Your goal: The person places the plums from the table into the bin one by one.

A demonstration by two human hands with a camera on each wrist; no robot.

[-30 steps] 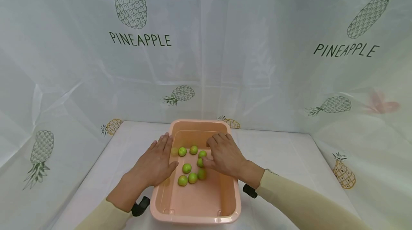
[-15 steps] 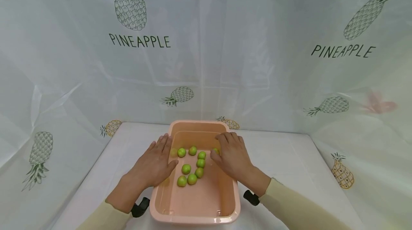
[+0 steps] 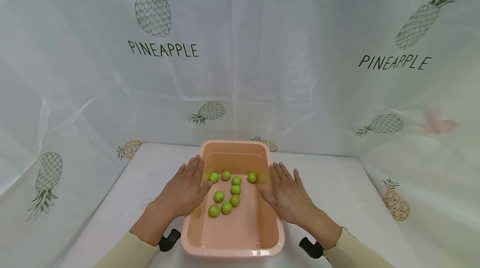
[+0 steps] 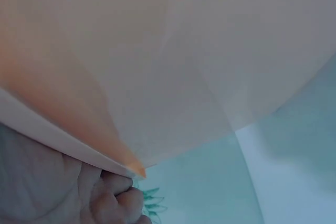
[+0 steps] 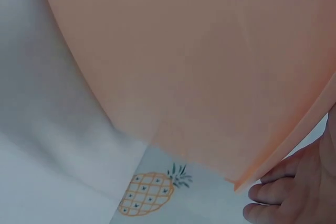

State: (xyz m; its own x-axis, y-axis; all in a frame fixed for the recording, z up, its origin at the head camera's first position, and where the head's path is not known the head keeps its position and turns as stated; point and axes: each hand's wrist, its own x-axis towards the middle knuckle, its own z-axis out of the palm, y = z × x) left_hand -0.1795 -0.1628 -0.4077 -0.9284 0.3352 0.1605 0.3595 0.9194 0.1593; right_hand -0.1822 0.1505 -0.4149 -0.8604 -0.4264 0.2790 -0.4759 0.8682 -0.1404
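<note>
A pink plastic tub (image 3: 230,239) stands on the table between my two hands. Several small green round fruits (image 3: 235,190) lie on its floor, most grouped in a curve, with a single green fruit (image 3: 252,177) near the right wall. My left hand (image 3: 183,191) rests flat on the left rim, fingers straight and thumb over the inside. On the opposite rim lies my right hand (image 3: 294,197), fingers extended, its thumb reaching inward. In the right wrist view, the right fingers (image 5: 278,192) show beside the tub's outer wall (image 5: 173,66). Neither hand holds a fruit.
The white-covered table (image 3: 330,184) extends on both sides of the tub. Behind it hangs a pale curtain (image 3: 277,72) printed with pineapples. A black wrist strap (image 3: 311,248) shows under the right wrist, another black strap (image 3: 169,240) under the left.
My right hand has left the tub's inside, where a green fruit now lies alone near the right wall, and moved right onto the rim with straightened fingers. The left hand stays on its rim.
</note>
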